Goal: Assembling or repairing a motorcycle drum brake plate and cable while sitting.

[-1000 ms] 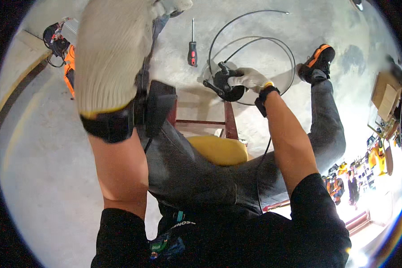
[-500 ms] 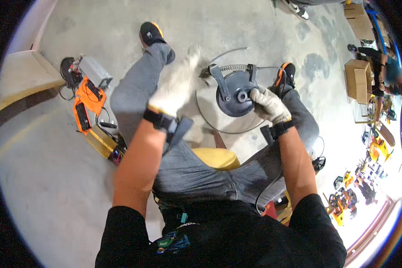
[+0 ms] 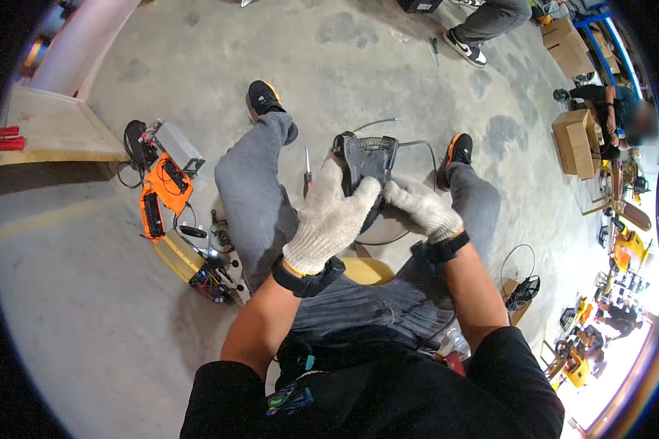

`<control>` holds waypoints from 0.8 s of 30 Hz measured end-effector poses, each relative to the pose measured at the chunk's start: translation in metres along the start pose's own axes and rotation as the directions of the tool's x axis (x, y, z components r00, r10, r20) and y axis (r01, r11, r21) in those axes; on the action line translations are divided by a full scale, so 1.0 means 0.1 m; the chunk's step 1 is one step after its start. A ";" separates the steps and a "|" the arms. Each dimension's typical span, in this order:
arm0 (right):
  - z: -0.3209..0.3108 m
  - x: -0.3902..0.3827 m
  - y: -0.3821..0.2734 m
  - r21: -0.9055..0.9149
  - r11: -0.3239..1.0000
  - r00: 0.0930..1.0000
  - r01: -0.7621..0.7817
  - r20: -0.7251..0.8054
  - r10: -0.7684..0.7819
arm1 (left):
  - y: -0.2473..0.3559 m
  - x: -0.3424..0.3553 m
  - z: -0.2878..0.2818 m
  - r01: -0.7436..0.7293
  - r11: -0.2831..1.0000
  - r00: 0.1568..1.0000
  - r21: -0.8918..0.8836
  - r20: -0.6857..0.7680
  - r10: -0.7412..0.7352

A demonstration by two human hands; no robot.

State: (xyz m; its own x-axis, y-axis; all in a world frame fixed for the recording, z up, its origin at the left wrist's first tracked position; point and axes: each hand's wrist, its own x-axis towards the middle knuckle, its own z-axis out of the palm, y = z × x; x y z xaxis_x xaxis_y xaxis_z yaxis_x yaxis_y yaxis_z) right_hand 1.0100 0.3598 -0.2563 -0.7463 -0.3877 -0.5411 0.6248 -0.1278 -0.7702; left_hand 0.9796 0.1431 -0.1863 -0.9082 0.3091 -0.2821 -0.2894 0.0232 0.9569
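A dark round brake plate [image 3: 372, 164] with a lever arm and a spring-covered cable is held between my knees, tilted so that its face is mostly hidden. My left hand [image 3: 329, 219], in a white knitted glove, is closed around the plate's left side, thumb across the near edge. At the right edge, my gloved right hand [image 3: 425, 211] has curled fingers and its thumb close against the plate; whatever is in the fingertips is hidden. A thin black cable [image 3: 421, 145] runs from the spring toward my right shoe. A screwdriver [image 3: 307, 179] lies on the floor beside my left knee.
On the left floor lie an orange casing [image 3: 170, 183], a silver metal box [image 3: 179, 148] and a yellow unit with wires [image 3: 177, 256]. A wooden platform [image 3: 66, 124] stands farther left. Another person's shoe [image 3: 465, 47] is ahead; cardboard boxes [image 3: 575, 143] and a seated person are right.
My left hand, blurred with fingers stretched beside the plate before, now grips it. The plate has turned from face-up to tilted. My right hand has shifted at its edge.
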 end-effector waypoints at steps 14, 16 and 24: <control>0.00 -0.19 -0.79 -0.413 0.839 0.932 0.355 0.085 -0.352 | 0.32 -0.19 0.08 -0.398 0.646 0.916 0.652 0.240 0.322; -0.05 -0.18 -0.76 -0.473 0.759 0.886 0.447 0.118 -0.448 | 0.26 -0.18 0.21 -0.626 0.273 0.704 0.730 0.379 0.600; -0.31 -0.36 -0.62 -0.137 0.877 0.887 0.460 0.033 -0.461 | 0.35 -0.26 0.69 -0.318 0.338 0.923 0.886 0.209 0.323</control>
State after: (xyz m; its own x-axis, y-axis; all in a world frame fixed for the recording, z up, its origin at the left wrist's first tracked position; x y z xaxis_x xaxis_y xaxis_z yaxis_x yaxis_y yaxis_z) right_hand 0.9911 0.4096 -0.1999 -0.9421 -0.3152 -0.1141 0.1730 -0.1657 -0.9709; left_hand 1.0139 0.2018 -0.1409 -0.8687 0.4913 0.0625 0.4592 0.7517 0.4735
